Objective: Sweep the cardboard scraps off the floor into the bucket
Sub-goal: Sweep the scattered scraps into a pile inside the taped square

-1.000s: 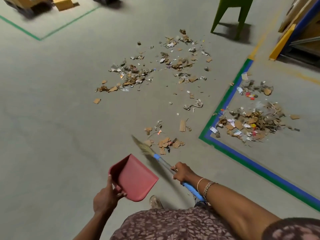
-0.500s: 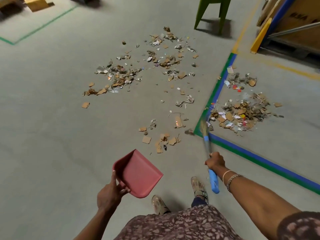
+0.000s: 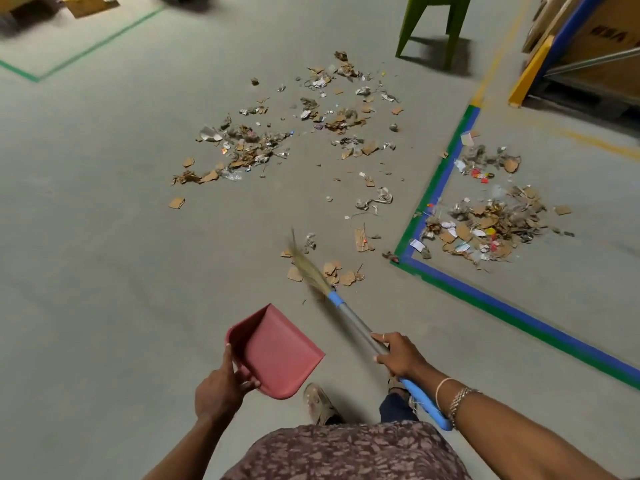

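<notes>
My left hand grips the near edge of a red dustpan, held above the floor. My right hand holds a broom by its grey and blue handle; the straw bristles reach a small cluster of cardboard scraps just ahead of the dustpan. More scraps lie in a left pile, a far pile and a right pile inside the taped corner. No bucket is in view.
Blue and green floor tape marks a corner on the right. A green stool stands at the back. Shelving with boxes is at the far right, a pallet and box at the far left. My feet are below the dustpan.
The broom swung from the right by the tape back to the left, its bristles now over the near scraps. The dustpan stayed in my left hand.
</notes>
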Demonstrator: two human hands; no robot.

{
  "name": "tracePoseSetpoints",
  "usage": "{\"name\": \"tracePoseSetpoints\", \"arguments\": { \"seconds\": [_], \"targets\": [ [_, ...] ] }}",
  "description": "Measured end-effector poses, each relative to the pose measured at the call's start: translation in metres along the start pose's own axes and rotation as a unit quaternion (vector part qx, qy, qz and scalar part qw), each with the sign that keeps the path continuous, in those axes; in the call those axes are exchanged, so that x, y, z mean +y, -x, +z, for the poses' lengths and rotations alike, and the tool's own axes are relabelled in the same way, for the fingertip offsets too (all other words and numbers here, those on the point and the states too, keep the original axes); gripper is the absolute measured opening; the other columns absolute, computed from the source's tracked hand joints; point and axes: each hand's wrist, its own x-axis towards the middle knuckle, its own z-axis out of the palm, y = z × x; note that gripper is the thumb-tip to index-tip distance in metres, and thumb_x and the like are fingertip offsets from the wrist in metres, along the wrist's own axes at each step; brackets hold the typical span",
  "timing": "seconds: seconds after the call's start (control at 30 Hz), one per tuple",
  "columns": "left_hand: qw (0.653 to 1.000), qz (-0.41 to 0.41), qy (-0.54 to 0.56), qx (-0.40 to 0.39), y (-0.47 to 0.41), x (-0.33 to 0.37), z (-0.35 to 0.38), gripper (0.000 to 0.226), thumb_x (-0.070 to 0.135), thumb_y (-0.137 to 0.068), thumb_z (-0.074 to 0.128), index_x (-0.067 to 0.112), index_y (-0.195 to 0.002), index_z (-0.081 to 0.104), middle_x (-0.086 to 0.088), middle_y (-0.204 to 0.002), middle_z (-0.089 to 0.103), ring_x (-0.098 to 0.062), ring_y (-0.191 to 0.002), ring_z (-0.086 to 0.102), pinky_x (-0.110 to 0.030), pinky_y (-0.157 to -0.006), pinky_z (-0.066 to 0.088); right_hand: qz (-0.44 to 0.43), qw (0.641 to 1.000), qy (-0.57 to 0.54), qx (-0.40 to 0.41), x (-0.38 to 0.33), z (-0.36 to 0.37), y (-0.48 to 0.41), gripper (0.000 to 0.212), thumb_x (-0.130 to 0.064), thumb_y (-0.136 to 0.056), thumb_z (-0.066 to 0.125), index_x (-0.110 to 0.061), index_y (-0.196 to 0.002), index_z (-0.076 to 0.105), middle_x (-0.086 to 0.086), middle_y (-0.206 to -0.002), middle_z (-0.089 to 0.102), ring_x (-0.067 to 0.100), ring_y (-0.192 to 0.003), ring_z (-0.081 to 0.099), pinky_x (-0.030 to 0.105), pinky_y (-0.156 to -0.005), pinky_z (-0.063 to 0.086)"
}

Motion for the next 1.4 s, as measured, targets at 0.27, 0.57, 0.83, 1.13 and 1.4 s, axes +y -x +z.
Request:
{"name": "tracePoseSetpoints", "arguments": {
  "seconds": [0.27, 0.57, 0.83, 1.13, 1.4],
  "targets": [
    [1.000, -0.015, -0.007, 0.001, 0.023, -0.025, 0.011, 0.111, 0.075, -0.076, 0.063, 0.029, -0.158, 0.006, -0.004, -0.089, 0.073, -0.028, -0.082, 0.070, -0.033, -0.056, 0.043, 0.038, 0.996, 0.042, -0.063, -0.052, 0.058, -0.018, 0.055, -0.025, -0.075, 0.081, -0.011, -0.124, 0.061, 0.013, -0.125, 0.065, 0.033, -0.101, 0.068, 0.038, -0.083, 0.058],
    [1.000, -0.017, -0.012, 0.000, 0.024, -0.029, 0.015, 0.111, 0.075, -0.076, 0.064, 0.028, -0.158, 0.006, -0.003, -0.087, 0.073, -0.027, -0.080, 0.070, -0.033, -0.057, 0.046, 0.162, 0.984, -0.024, 0.075, -0.012, 0.015, -0.020, 0.045, -0.019, -0.083, 0.069, -0.005, -0.124, 0.056, 0.018, -0.129, 0.061, 0.037, -0.115, 0.062, 0.034, -0.092, 0.051],
    [1.000, 0.021, -0.006, 0.007, 0.007, 0.001, 0.014, 0.111, 0.074, -0.077, 0.063, 0.028, -0.159, 0.003, -0.003, -0.089, 0.073, -0.027, -0.078, 0.069, -0.034, -0.058, 0.050, 0.144, 0.979, -0.076, 0.120, 0.028, -0.029, 0.013, 0.027, -0.004, -0.075, 0.060, -0.003, -0.102, 0.056, 0.020, -0.111, 0.067, 0.037, -0.096, 0.063, 0.033, -0.081, 0.052],
    [0.999, 0.038, -0.026, -0.017, 0.002, 0.025, 0.009, 0.107, 0.066, -0.079, 0.069, 0.027, -0.158, 0.008, -0.004, -0.092, 0.073, -0.028, -0.082, 0.069, -0.032, -0.056, 0.038, 0.100, 0.988, -0.121, 0.000, 0.036, -0.007, 0.031, 0.065, 0.000, -0.083, 0.051, -0.013, -0.145, 0.042, 0.023, -0.081, 0.069, 0.026, -0.048, 0.061, 0.033, -0.046, 0.051],
    [0.998, 0.040, -0.035, -0.014, 0.001, 0.021, 0.018, 0.109, 0.069, -0.079, 0.066, 0.027, -0.159, 0.007, -0.006, -0.095, 0.074, -0.030, -0.084, 0.069, -0.033, -0.058, 0.040, 0.120, 0.984, -0.059, -0.119, 0.014, 0.009, 0.034, 0.050, 0.002, -0.079, 0.062, -0.022, -0.122, 0.050, 0.024, -0.099, 0.063, 0.026, -0.046, 0.057, 0.030, -0.043, 0.048]
  ]
}}
